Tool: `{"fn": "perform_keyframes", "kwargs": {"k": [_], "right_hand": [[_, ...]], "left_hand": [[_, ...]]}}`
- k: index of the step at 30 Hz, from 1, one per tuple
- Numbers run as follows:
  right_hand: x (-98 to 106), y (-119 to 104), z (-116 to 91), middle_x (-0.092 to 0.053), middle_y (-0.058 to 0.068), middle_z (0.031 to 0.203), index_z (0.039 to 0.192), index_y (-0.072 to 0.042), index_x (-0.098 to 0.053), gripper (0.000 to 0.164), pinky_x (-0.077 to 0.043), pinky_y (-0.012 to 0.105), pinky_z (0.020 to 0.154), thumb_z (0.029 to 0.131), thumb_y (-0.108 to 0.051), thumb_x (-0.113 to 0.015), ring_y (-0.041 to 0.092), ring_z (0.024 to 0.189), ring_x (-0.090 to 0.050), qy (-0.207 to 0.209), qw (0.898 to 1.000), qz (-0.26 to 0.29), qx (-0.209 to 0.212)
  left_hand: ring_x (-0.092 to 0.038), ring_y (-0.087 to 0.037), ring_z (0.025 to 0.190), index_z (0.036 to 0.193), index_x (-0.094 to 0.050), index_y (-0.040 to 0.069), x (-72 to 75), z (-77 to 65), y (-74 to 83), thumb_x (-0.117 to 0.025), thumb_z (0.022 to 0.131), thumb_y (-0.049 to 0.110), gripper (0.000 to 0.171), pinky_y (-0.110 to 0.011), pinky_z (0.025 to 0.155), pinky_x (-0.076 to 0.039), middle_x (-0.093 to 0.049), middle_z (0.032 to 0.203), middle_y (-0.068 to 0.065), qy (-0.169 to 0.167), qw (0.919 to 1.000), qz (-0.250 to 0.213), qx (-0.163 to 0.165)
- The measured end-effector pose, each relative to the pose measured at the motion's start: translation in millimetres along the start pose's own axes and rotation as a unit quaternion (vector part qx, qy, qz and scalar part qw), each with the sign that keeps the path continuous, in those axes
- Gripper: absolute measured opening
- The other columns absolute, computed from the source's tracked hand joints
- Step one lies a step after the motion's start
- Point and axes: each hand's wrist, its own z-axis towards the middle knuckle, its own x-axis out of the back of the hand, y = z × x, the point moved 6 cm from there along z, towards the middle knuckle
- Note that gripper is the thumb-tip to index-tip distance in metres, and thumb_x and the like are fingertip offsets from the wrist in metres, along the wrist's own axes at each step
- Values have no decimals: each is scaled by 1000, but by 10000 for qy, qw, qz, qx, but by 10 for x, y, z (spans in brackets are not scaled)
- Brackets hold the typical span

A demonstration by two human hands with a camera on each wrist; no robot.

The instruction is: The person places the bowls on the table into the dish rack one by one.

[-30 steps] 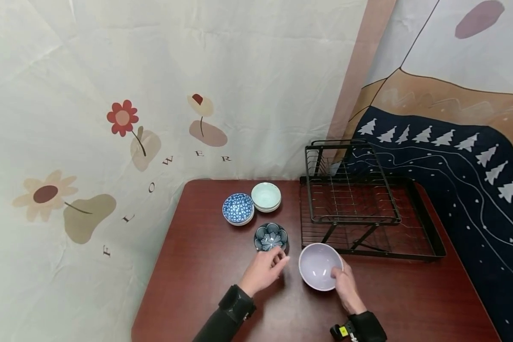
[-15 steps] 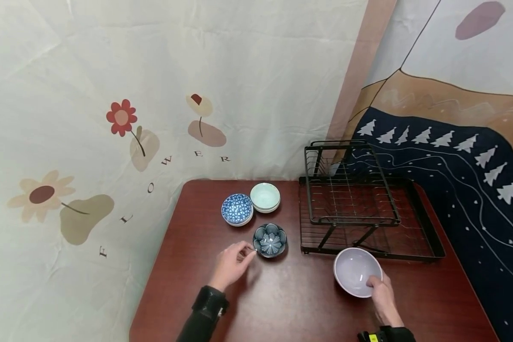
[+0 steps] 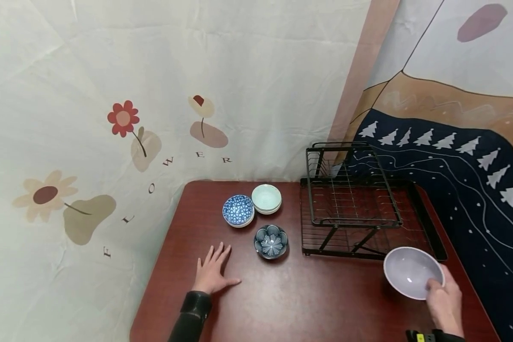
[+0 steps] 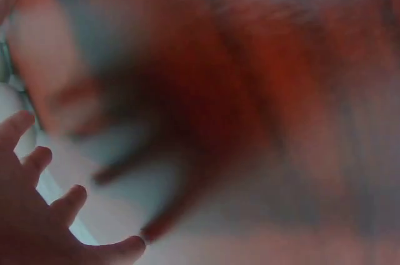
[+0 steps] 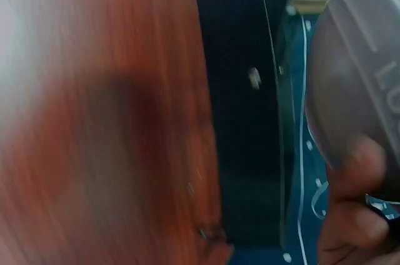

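Note:
A pale lilac bowl (image 3: 410, 270) is held by its right rim in my right hand (image 3: 446, 299), thumb inside, in front of the rack's right end. In the right wrist view the bowl (image 5: 350, 71) shows its outer side, with fingers (image 5: 359, 227) curled against it. My left hand (image 3: 211, 274) is spread over the table at the left and holds nothing; its fingers (image 4: 69, 205) are splayed in the left wrist view. Nearest to it is a dark blue flower-shaped bowl (image 3: 271, 242). Behind stand a blue-and-white patterned bowl (image 3: 238, 210) and a pale green bowl (image 3: 266, 198), each seemingly stacked.
A black two-tier wire dish rack (image 3: 355, 223) on a tray stands at the back right of the dark red table (image 3: 308, 304). A printed cloth (image 3: 256, 85) hangs behind the table, and a navy tree-patterned cloth (image 3: 461, 190) hangs along its right side.
My right hand has carried the lilac bowl to the right, along the front of the rack. My left hand has moved left, away from the dark blue bowl, and its fingers have spread.

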Motion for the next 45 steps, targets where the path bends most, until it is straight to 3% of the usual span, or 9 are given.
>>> {"fn": "perform_keyframes", "kwargs": {"k": [1,4,7,11,16,20,33,40,45], "right_hand": [[64,5,40,-68,23,129,154,1,-51,57,-38,5,70,98,2,-46,-25,81,-38,105,9999,-49,-50],[230,5,179,-63,27,139,156,-2,-52,58,-35,7,75,98,0,-47,-16,86,-42,404,9990,-175,-71],[344,-17,306,-56,31,153,161,-6,-47,65,-34,11,79,96,-2,-48,13,104,-54,521,9979,-380,-87],[414,-67,433,-50,35,161,166,-6,-39,73,-36,18,92,94,1,-49,48,130,-48,454,9965,-688,110],[367,-240,540,-43,42,157,164,3,-37,73,-34,61,117,92,8,-47,62,136,-44,349,9887,-1001,1056],[293,-343,587,-39,47,154,163,7,-35,72,-31,77,109,92,11,-46,67,132,-41,223,9837,-1022,1461],[-7,-534,697,-44,43,147,162,1,-41,76,-37,77,95,88,16,-47,66,123,-48,100,9708,-1071,2145],[-257,-762,958,-46,39,141,159,0,-43,87,-44,71,78,75,19,-58,63,108,-54,12,9416,-1643,2940],[-507,-1019,1186,-44,37,142,158,2,-42,81,-42,54,60,82,20,-64,51,78,-56,-324,9091,-2182,3534]], "left_hand": [[-28,-49,168,170,-46,22,-24,-5,-19,-96,75,62,115,-86,127,-19,-38,180,-13,-106,9999,-8,74],[-25,-48,170,171,-44,21,-58,-14,-43,-97,74,62,118,-86,129,-16,-35,182,-13,-264,9995,59,189],[-24,-48,170,171,-44,20,-56,-15,-42,-97,74,61,118,-85,129,-14,-35,182,-13,-256,9994,91,198],[-22,-48,171,171,-43,20,-52,-23,-40,-97,75,60,117,-85,130,-12,-34,182,-13,-282,9994,22,213],[-20,-47,172,172,-41,21,-59,-26,-68,-97,75,59,118,-85,131,-9,-32,183,-12,-310,9991,-41,295],[-19,-47,172,173,-41,22,-76,-19,-86,-96,75,60,119,-85,131,-8,-31,184,-11,-312,9990,-27,308],[-17,-46,173,173,-39,24,-90,-2,-92,-96,75,63,120,-84,131,-6,-29,185,-10,-420,9984,-54,383],[-18,-47,172,173,-39,23,-69,-6,-101,-96,75,62,120,-85,131,-6,-29,184,-11,-350,9989,-53,312],[-19,-47,172,173,-40,23,-106,-15,-125,-96,74,62,120,-85,130,-7,-31,184,-10,-343,9988,-29,350]]}}
